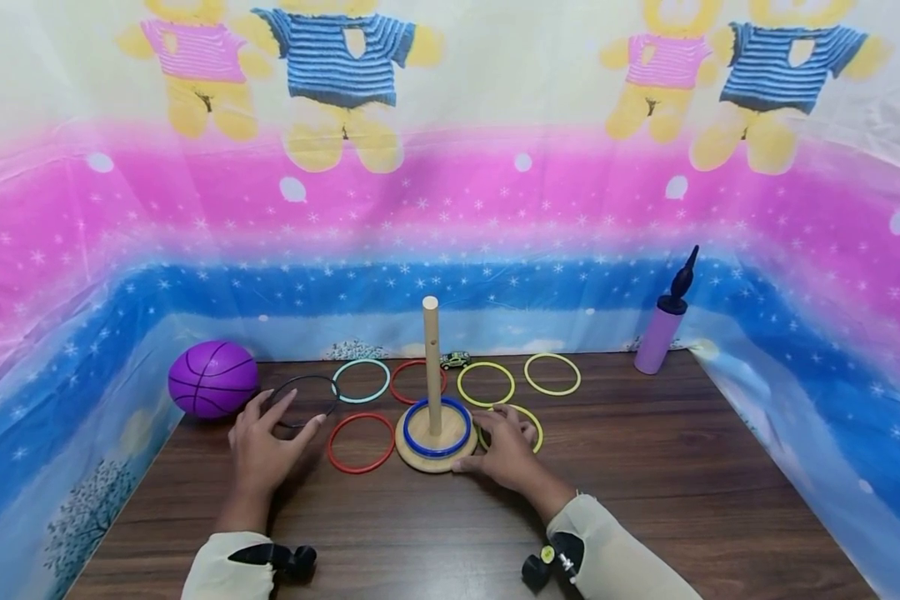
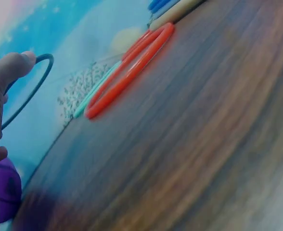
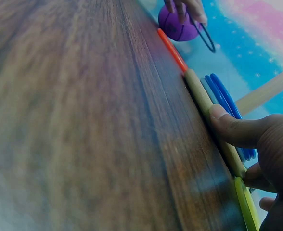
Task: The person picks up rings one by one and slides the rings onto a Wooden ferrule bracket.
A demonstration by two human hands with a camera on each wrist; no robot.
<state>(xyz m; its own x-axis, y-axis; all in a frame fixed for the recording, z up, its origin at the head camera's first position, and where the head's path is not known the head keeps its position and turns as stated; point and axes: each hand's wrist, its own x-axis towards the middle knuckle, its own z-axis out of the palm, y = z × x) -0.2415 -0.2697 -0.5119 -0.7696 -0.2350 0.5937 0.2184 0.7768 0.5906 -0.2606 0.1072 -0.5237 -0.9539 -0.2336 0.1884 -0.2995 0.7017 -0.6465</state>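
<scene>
My left hand (image 1: 266,454) pinches a thin black ring (image 1: 317,377) and holds it raised beside the purple ball. In the left wrist view the thumb presses on that ring's edge, clear of the table. A wooden peg (image 1: 432,367) stands upright on a round wooden base (image 1: 429,465). Around its foot lie blue rings (image 2: 158,6), stacked flat on the base; the right wrist view shows at least two with a greyer one underneath. My right hand (image 1: 506,450) grips the base's right edge, thumb in front and fingers behind, over part of a near yellow ring (image 1: 541,433).
A red ring (image 1: 331,442) lies left of the base. Behind are a light-blue ring (image 1: 361,361), another red ring (image 1: 392,385) and two yellow rings (image 1: 486,364). A toy car (image 1: 456,360), purple ball (image 1: 213,379) and purple hand pump (image 1: 658,337) stand near the back.
</scene>
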